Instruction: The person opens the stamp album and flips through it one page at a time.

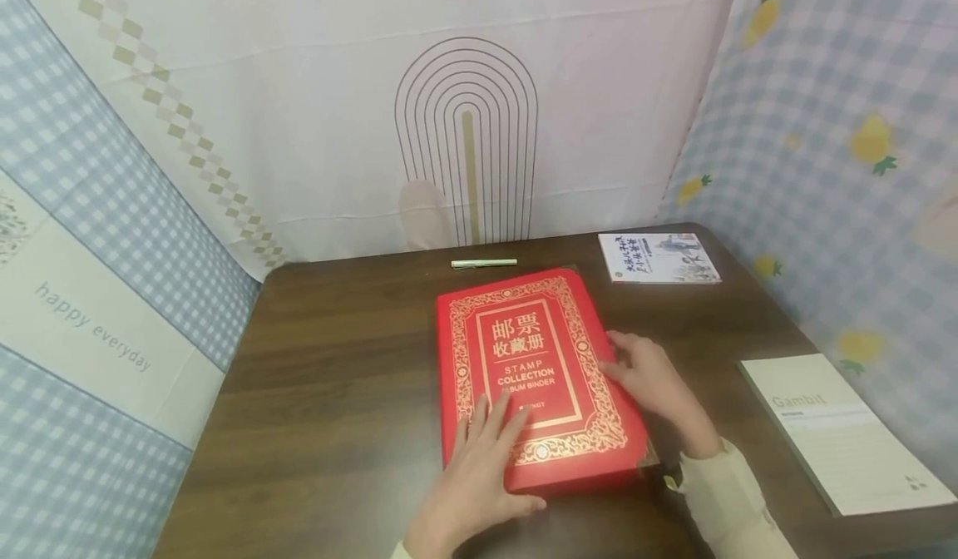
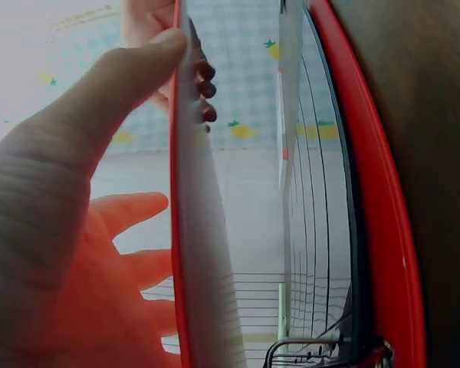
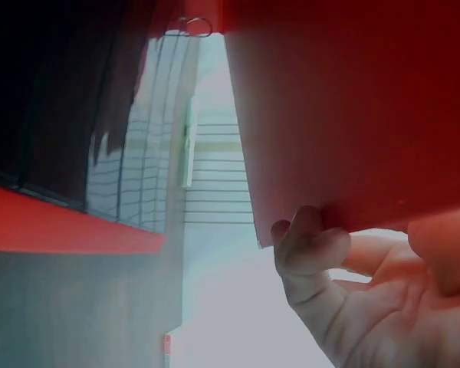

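Note:
A red stamp album (image 1: pixel 516 368) with gold lettering lies on the table, its front cover (image 3: pixel 353 115) raised along the right side. Curled fingers (image 3: pixel 314 257) of my right hand (image 1: pixel 651 376) grip the cover's free edge. My left hand (image 1: pixel 479 467) rests on the cover's lower left, fingers spread and straight. In the left wrist view its thumb (image 2: pixel 149 61) reaches the cover's near edge. Between cover and base, a gap shows black pages (image 2: pixel 356 192) and a metal ring fitting (image 2: pixel 299 345) near the spine.
A pale green pen (image 1: pixel 483 264) lies behind the album on the brown table (image 1: pixel 337 393). A thin illustrated booklet (image 1: pixel 659 258) is at the back right. The cream "Gambit" notebook (image 1: pixel 846 434) lies at the right edge. Fabric walls (image 1: pixel 314 126) stand around the table.

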A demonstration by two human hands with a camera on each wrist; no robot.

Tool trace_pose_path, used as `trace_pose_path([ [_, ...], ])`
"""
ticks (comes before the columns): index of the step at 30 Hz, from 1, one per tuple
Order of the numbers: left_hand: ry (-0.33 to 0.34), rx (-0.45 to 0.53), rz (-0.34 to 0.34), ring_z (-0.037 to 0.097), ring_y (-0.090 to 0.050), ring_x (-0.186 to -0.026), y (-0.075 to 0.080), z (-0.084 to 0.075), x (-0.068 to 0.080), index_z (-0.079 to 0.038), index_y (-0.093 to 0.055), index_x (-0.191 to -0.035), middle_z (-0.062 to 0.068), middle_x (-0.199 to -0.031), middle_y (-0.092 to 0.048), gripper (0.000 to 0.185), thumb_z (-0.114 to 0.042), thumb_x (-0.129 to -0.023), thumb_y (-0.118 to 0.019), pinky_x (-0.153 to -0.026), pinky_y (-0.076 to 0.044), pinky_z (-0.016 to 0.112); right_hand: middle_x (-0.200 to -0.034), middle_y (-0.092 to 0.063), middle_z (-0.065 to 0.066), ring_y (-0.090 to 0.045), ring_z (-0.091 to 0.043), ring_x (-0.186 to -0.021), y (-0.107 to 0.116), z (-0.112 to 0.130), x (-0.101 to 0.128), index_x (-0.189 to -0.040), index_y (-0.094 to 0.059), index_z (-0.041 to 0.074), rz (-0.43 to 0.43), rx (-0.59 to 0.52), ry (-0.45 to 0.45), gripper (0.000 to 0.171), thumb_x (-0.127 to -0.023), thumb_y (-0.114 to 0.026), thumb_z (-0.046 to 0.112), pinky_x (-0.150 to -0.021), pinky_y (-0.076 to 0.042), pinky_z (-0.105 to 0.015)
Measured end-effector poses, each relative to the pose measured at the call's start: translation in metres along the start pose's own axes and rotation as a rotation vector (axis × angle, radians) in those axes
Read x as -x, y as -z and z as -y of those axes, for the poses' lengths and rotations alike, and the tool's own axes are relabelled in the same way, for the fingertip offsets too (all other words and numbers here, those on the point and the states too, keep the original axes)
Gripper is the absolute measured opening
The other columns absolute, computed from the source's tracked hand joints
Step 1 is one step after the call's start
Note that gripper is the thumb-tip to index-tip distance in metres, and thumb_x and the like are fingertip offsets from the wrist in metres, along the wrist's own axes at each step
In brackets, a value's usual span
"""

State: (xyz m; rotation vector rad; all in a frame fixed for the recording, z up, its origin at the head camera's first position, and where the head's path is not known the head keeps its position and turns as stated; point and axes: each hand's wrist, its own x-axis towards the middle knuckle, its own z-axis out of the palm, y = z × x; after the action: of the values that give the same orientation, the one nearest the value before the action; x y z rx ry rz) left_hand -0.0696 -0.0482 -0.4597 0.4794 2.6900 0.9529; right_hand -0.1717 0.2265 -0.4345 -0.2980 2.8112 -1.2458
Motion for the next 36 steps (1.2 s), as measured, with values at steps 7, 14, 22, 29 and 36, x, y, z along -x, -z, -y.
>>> trace_pose_path([
  [7,-0.005,-0.039,-0.046,0.030,-0.006,-0.154,-0.006,-0.003,0.001,-0.030,-0.030,-0.160,-0.003,-0.168,-0.017,0.105,-0.043,-0.074,-0.087,-0.120,-0.009,0.061,-0.086,-0.068,-0.011,-0.064,-0.018,-0.066,0.009,0.008,0.000,-0.138,-0.049,-0.016,0.007,-0.047,0.017,0.054,-0.093,-0.071,0.004,-0.058,-0.055,-0.034],
  [14,0.010,-0.061,-0.064,0.032,-0.010,-0.153,-0.007,-0.005,0.005,-0.025,-0.031,-0.160,0.001,-0.167,-0.021,0.101,-0.043,-0.077,-0.085,-0.120,-0.008,0.061,-0.088,-0.070,-0.012,-0.067,-0.021,-0.070,0.018,0.014,0.000,-0.139,-0.051,-0.013,0.036,-0.129,0.024,0.052,-0.092,-0.069,0.000,-0.058,-0.057,-0.035],
  [22,0.009,-0.098,-0.106,0.033,-0.015,-0.151,-0.008,-0.008,0.008,-0.023,-0.035,-0.159,0.001,-0.166,-0.022,0.097,-0.039,-0.077,-0.085,-0.118,-0.012,0.064,-0.092,-0.073,-0.017,-0.072,-0.027,-0.075,0.027,0.020,0.002,-0.137,-0.054,-0.011,0.053,-0.309,0.039,0.048,-0.092,-0.068,-0.001,-0.067,-0.060,-0.035],
  [29,0.000,-0.141,-0.135,0.036,-0.010,-0.152,-0.017,-0.010,0.011,-0.019,-0.026,-0.161,0.003,-0.168,-0.013,0.097,-0.035,-0.083,-0.081,-0.115,-0.010,0.069,-0.106,-0.072,-0.022,-0.073,-0.027,-0.085,0.030,0.034,0.006,-0.138,-0.055,-0.007,0.031,-0.390,0.000,0.049,-0.093,-0.071,0.005,-0.076,-0.060,-0.032],
  [36,-0.025,-0.233,-0.206,0.037,-0.011,-0.150,-0.027,-0.009,0.012,-0.017,-0.018,-0.163,0.006,-0.168,-0.010,0.104,-0.032,-0.082,-0.082,-0.114,-0.015,0.070,-0.112,-0.072,-0.022,-0.073,-0.025,-0.088,0.030,0.042,0.005,-0.138,-0.057,-0.005,0.005,-0.394,0.004,0.048,-0.094,-0.071,0.008,-0.077,-0.059,-0.030],
])
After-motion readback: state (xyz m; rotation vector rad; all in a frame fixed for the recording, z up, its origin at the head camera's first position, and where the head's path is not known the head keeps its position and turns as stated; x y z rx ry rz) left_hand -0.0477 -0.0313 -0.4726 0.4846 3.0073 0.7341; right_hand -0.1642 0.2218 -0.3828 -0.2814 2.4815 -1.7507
